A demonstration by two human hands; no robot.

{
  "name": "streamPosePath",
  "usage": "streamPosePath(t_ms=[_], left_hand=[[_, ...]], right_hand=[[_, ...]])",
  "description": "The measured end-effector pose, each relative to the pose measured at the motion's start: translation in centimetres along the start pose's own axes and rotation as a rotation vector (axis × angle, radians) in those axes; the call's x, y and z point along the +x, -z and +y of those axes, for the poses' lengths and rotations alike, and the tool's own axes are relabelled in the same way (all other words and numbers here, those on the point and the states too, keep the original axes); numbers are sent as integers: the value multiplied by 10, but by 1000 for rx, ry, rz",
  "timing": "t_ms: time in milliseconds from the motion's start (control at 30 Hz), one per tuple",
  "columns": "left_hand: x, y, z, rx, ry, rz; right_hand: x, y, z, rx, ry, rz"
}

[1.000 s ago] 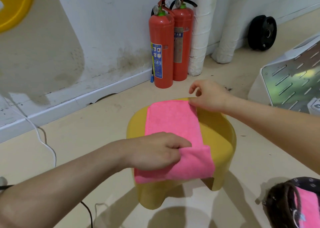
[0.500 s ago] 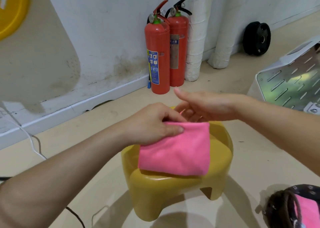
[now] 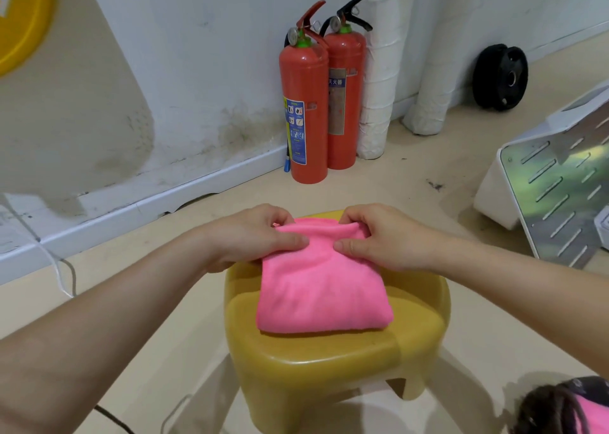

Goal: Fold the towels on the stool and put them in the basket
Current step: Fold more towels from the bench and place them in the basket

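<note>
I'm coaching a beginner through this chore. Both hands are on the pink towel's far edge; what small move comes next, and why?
Probably lift the pink towel off the stool toward the basket: it lies compactly folded, and the left hand and right hand pinch its far edge.

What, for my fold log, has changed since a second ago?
The left hand folded the towel, near end over to the far edge, halving the strip. The right hand let go, then both pinched the far edge. The stool and basket stayed put.
</note>
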State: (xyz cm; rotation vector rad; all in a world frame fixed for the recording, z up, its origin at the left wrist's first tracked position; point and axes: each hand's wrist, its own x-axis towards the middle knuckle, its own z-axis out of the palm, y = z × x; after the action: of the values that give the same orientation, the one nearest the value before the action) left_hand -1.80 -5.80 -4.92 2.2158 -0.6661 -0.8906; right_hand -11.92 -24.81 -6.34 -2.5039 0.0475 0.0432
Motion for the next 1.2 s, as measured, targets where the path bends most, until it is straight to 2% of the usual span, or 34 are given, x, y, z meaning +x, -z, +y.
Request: streamPosePath(t_ms=[100, 267, 467, 667, 800, 900, 1000, 1134, 1200], left_hand=[[7, -7, -2, -54, 46, 97], [17, -9, -5, -16, 20, 148], [25, 1, -8, 239, -68, 319], [28, 0, -12, 420, -105, 364], [23, 3, -8, 525, -102, 312], [18, 0, -4, 597, -127, 234], [10, 1, 1, 610, -72, 106], [-1, 1, 3, 519, 22, -103], [-7, 1, 1, 440, 16, -95]], right_hand=[[6, -7, 3, -53, -9, 59], [12, -16, 7, -104, -39, 118], [15, -19, 9, -80, -74, 131], [18, -22, 7, -272, -106, 72], [19, -6, 10, -395, -133, -18], [19, 6, 5, -299, -119, -152], [17, 9, -3, -192, -203, -287], [16, 4, -12, -224, -177, -350], [14, 6, -17, -215, -175, -324]])
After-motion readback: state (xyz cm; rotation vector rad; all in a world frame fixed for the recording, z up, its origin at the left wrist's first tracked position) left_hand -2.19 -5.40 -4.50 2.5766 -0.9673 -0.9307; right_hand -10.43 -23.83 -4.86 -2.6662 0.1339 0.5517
